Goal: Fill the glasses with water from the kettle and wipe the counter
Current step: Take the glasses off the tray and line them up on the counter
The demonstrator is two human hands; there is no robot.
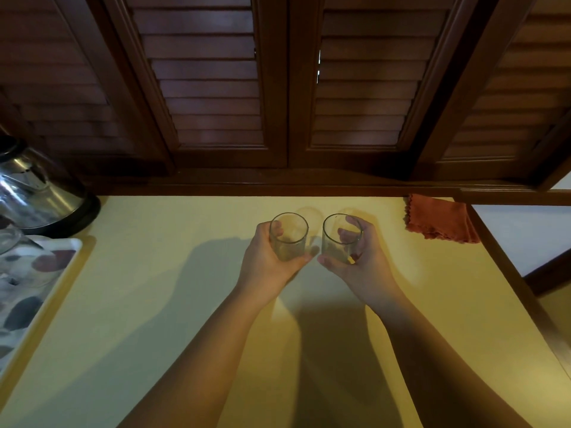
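Two clear empty glasses stand side by side over the middle of the yellow counter. My left hand is wrapped around the left glass, and my right hand grips the right glass, which tilts slightly. Whether the glasses rest on the counter or hang just above it I cannot tell. A steel kettle on a black base sits at the far left, against the back. An orange-red cloth lies folded at the back right corner.
A patterned tray lies along the left edge with another glass partly visible on it. Dark louvred wooden shutters rise behind the counter. The counter's right edge has a dark wooden trim.
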